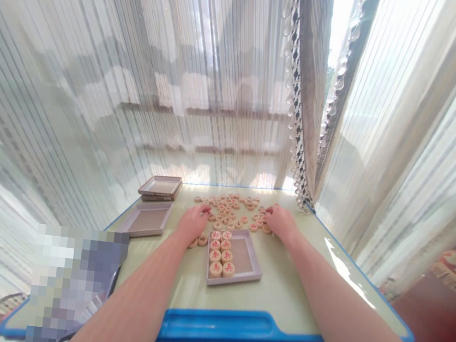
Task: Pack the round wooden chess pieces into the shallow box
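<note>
Many round wooden game pieces point(230, 207) with red or dark marks lie scattered on the far half of a pale green table point(280, 292). My left hand point(192, 223) rests palm down at the left edge of the pile, fingers curled over pieces. My right hand point(280, 222) lies at the right edge, fingers bent onto pieces there. Between my forearms sits a shallow grey tray point(249, 258). Several red-marked pieces point(221, 252) lie in two columns along the tray's left side. What each hand grips is hidden.
An empty grey tray point(147, 220) lies at the left, with stacked trays point(160, 187) behind it. The table has a blue rim point(218, 326). Sheer curtains point(139, 84) hang close behind and to the right. A blurred patch covers the near left.
</note>
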Available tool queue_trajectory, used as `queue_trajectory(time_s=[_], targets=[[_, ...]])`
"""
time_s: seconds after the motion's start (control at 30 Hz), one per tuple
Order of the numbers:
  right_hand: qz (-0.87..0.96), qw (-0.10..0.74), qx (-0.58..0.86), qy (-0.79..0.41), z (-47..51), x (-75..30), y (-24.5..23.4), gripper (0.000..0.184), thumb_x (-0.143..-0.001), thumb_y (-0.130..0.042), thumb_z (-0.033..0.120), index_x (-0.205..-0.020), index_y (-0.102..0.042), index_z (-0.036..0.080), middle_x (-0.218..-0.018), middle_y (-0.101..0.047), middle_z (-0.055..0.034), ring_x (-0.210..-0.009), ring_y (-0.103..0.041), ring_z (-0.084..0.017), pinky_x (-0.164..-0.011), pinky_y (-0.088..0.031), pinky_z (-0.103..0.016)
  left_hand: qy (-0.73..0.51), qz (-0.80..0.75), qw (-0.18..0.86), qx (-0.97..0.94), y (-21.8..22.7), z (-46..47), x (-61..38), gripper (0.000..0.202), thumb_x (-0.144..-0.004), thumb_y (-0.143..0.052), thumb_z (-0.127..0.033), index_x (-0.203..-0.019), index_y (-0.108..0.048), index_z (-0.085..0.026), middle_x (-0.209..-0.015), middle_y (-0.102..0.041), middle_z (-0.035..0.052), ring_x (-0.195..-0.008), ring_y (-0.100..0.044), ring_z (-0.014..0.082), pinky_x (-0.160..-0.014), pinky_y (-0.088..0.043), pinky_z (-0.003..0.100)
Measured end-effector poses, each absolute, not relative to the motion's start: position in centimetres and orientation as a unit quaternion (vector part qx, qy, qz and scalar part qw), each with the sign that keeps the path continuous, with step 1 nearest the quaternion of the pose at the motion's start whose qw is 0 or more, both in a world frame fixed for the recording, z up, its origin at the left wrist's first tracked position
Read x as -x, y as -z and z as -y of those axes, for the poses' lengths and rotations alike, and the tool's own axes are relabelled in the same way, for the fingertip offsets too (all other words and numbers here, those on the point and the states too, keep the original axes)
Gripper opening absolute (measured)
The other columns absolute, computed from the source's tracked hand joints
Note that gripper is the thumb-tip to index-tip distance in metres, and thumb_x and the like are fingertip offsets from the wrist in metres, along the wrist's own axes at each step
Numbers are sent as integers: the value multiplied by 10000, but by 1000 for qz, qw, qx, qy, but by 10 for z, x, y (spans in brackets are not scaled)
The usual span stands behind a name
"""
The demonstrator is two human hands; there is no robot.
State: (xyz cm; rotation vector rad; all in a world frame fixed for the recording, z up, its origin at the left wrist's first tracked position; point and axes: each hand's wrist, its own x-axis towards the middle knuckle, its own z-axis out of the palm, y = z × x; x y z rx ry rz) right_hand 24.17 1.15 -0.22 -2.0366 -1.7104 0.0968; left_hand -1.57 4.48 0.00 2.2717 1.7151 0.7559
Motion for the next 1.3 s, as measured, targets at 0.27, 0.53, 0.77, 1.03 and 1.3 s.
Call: queue_trajectory(time_s=[0.27, 0.53, 0.77, 1.03, 1.3], targets=[[610, 275, 741, -59, -15, -245, -2, 358, -744, -426, 83, -990, -677, 151, -1029, -676, -80, -988, -588, -188, -817, -426, -243, -287, -577, 110, -757, 1, -47, 17, 364, -819, -342, -198, -1038, -632, -176, -1049, -667, 28, -1003, -573, 170, -904, -415, 279], [620, 183, 758, -90, 4, -244, -20, 251, -699, -583, 297, -876, -660, 136, -887, -674, -110, -814, -607, -235, -663, -432, -288, -264, -591, 100, -756, 0, -48, 16, 340, -816, -370, -198, -1017, -644, -189, -1018, -676, 22, -943, -589, 154, -875, -426, 260], [723, 66, 674, -136, 29, -233, -33, 274, -571, -670, 346, -799, -648, 195, -789, -650, -32, -701, -579, -191, -532, -380, -254, -247, -593, 77, -763, 0, -47, 14, 339, -823, -370, -206, -1020, -645, -182, -1051, -669, 30, -978, -579, 155, -874, -415, 250], [724, 113, 640, -229, 29, -238, -41, 202, -736, -516, 294, -686, -674, 179, -715, -679, -23, -668, -583, -152, -561, -393, -234, -243, -595, 73, -762, 1, -47, 15, 344, -821, -368, -222, -1034, -636, -190, -1073, -661, 27, -995, -574, 158, -871, -415, 254], [714, 104, 672, -169, 19, -245, -31, 231, -737, -546, 291, -927, -630, 190, -771, -671, -36, -717, -592, -166, -568, -382, -235, -237, -593, 76, -766, -3, -42, 13, 349, -813, -373, -216, -1038, -637, -179, -1063, -663, 39, -983, -581, 166, -866, -423, 269]])
